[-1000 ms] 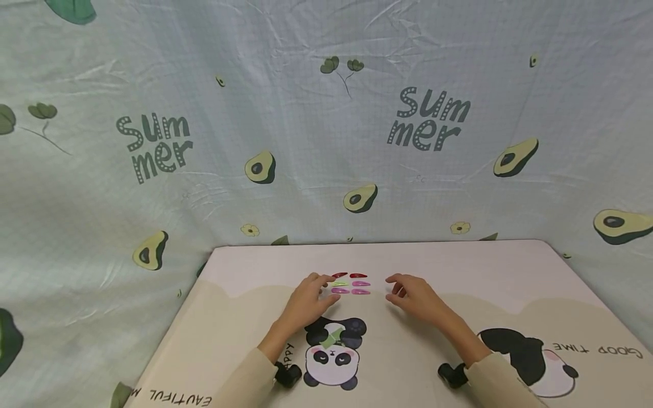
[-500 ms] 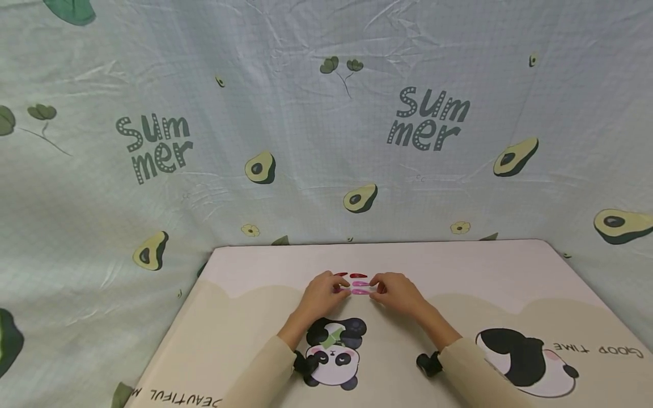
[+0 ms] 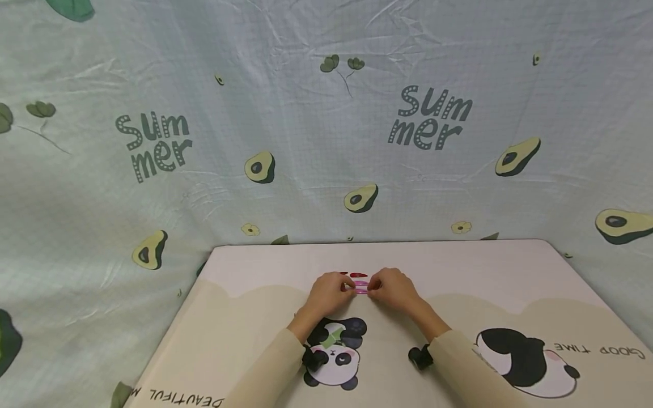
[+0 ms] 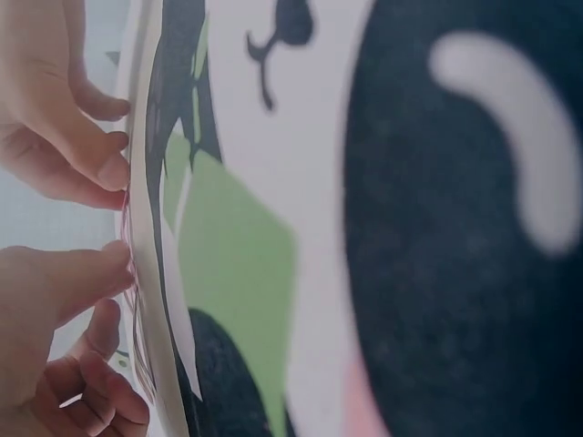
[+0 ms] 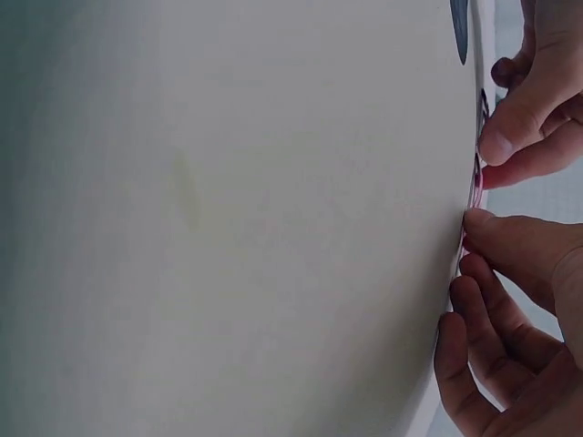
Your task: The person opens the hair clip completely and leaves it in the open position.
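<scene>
In the head view a pair of pink snap hair clips (image 3: 361, 287) lies between my two hands. My left hand (image 3: 329, 292) pinches at their left ends with thumb and fingertips, and it hides the clips on the left side. At the right ends, the thumb and index finger of my right hand (image 3: 391, 288) pinch. Just beyond lie a red snap hair clip (image 3: 359, 275) and part of a second one. The right wrist view catches a thin pink clip edge (image 5: 477, 187) between the two thumbs. Exactly which clip each hand grips is partly hidden.
The table (image 3: 245, 340) has a printed cover with a panda (image 3: 334, 368) under the left forearm and a dog-like figure (image 3: 530, 362) at right. A hanging curtain (image 3: 306, 124) with avocado prints stands behind the table's far edge.
Both hands have moved inward onto the pink clips, their fingertips closing together. The left hand now covers the green clip and others seen on the left earlier.
</scene>
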`<state>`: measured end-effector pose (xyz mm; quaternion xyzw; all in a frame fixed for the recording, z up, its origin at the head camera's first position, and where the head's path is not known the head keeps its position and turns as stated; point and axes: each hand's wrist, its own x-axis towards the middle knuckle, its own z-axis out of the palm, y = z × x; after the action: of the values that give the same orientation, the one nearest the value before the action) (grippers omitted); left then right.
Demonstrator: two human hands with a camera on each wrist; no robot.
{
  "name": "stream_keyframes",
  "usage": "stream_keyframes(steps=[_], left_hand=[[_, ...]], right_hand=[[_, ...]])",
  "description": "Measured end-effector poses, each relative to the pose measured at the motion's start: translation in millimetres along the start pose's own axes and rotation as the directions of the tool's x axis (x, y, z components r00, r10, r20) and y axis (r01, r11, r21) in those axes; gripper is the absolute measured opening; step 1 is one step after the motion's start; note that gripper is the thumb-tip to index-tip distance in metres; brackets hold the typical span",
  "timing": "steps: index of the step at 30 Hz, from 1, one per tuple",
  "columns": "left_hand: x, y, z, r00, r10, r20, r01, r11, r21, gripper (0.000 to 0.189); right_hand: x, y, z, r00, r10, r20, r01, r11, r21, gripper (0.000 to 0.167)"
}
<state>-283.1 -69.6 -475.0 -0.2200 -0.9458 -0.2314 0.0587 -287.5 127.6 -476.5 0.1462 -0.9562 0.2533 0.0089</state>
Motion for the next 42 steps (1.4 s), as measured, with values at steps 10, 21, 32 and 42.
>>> stream_keyframes(steps=[10,21,32,42], left_hand=[[3.6,3.6,-1.6,1.000,-0.005,0.024,0.005,1.000,0.015,0.011],[7.3,7.0,-2.7,0.999,-0.031,0.027,0.031,0.999,-0.021,0.006],[13.0,5.6,-6.3,0.996,-0.037,0.079,0.039,0.999,-0.026,0.006],[9.1,10.6,-18.7,0.998,-0.007,0.069,0.010,0.999,-0.051,0.007]], right_hand=[[4.3,-4,-3,1.000,0.010,0.010,-0.010,1.000,-0.006,0.005],[7.2,-5,-5,0.997,0.033,0.063,-0.035,0.999,0.023,0.006],[6.4,-3,-5,0.996,-0.011,0.091,0.011,1.000,0.000,0.009],[-4.0,-5,-11,0.998,-0.062,0.003,0.062,0.997,-0.050,0.006]])
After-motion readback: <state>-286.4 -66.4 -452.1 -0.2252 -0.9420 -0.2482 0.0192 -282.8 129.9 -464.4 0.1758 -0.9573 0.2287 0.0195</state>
